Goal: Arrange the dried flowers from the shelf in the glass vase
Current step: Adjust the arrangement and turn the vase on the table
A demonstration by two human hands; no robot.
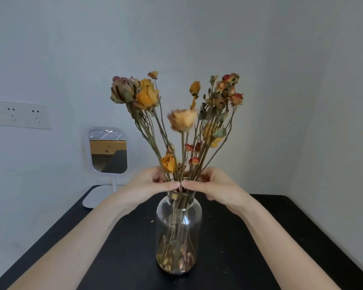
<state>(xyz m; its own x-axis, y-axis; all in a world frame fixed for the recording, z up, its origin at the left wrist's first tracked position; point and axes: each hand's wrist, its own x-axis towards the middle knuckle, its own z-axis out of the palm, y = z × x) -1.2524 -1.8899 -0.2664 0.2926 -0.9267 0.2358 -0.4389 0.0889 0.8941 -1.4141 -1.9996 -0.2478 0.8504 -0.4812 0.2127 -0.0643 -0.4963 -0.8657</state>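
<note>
A clear glass vase [179, 233] stands upright on the black table [260, 237], straight ahead. Several dried flowers [182, 120], orange, peach and red roses on thin brown stems, stand in it and fan out above the neck. Loose petals and stem ends lie at the vase bottom. My left hand [149, 185] and my right hand [214, 185] meet just above the vase mouth, fingers closed around the bundle of stems from either side, thumbs touching in front.
A small white stand mirror [108, 151] sits at the table's back left against the wall. A white socket panel [19, 115] is on the left wall. Small dried crumbs [152, 221] lie on the table near the vase.
</note>
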